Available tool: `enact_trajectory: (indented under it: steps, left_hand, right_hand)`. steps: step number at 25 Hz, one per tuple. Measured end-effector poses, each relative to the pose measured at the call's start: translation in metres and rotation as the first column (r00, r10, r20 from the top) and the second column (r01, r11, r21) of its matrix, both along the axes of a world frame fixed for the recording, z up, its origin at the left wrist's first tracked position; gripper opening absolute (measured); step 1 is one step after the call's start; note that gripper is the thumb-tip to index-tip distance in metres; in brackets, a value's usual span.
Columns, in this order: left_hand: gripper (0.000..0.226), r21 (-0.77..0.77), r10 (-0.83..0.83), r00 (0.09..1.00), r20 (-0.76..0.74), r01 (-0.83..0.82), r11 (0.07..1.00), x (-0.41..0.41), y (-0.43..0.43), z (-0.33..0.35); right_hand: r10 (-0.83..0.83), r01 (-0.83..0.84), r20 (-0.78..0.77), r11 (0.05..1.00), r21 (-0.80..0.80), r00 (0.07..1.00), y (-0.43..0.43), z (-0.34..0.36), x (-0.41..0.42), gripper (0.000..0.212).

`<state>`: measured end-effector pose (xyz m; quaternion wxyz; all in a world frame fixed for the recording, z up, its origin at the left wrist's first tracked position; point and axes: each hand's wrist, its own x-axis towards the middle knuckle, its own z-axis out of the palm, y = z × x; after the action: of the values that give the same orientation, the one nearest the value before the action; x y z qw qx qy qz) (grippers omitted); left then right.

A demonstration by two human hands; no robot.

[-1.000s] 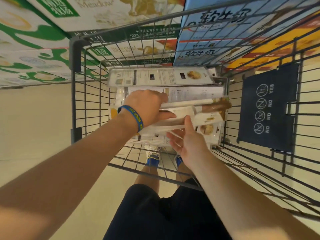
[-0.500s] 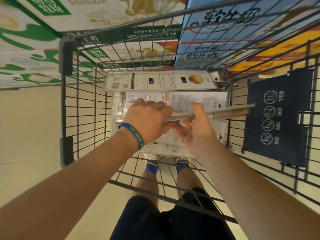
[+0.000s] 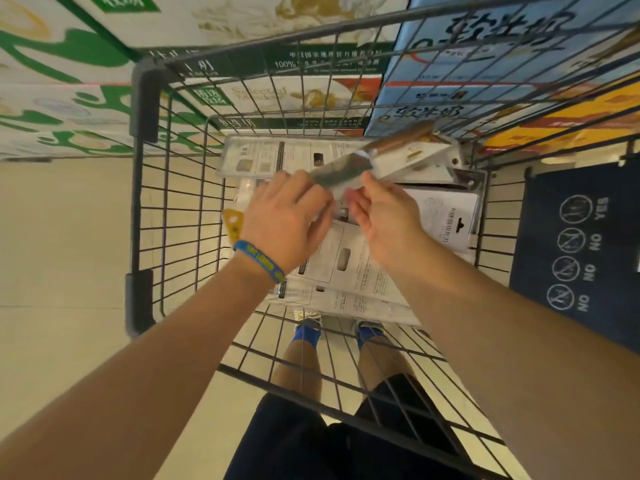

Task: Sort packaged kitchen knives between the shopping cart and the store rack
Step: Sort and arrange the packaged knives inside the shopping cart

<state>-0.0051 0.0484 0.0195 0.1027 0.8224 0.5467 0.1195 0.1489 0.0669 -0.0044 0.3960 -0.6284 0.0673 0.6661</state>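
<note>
Inspection finds one wide-angle camera, worn on the head, looking forward and steeply down into the shopping cart point(image 3: 143, 105). It is sitting close above both forearms, centring on the left hand point(image 3: 287, 220) and right hand point(image 3: 384, 216) gripping a packaged knife point(image 3: 374, 157). At the edges it is taking in the floor point(image 3: 62, 237), the wearer's feet point(image 3: 308, 327) through the wire base, and the cartons point(image 3: 242, 22) beyond the far rim.

I hold one clear-packed kitchen knife with a brown wooden handle point(image 3: 384, 155) above the dark grey wire shopping cart point(image 3: 145, 209). My left hand point(image 3: 287, 220) and right hand point(image 3: 384, 209) pinch its blade end, and the handle end tilts up and away to the right. White-backed knife packs point(image 3: 349, 271) lie flat in the basket, overlapping, printed backs up.
</note>
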Motion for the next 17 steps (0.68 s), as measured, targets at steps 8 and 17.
enact_trajectory:
  steps: [8, 17]
  left_hand:
    - [0.032, -0.534, -0.135, 0.981, -0.143, 0.039, 0.845, 0.018, -0.042, -0.021]
    - [0.038, -0.553, -0.08, 0.981, -0.179, -0.033, 0.832, 0.012, -0.047, -0.048]
  right_hand:
    - [0.081, -0.081, -0.008, 0.995, 0.053, 0.997, 0.036, -0.003, -0.01, 0.021]
    - [0.511, -0.884, 0.853, 0.345, -0.316, -0.105, 0.013, -0.031, 0.027, 0.043]
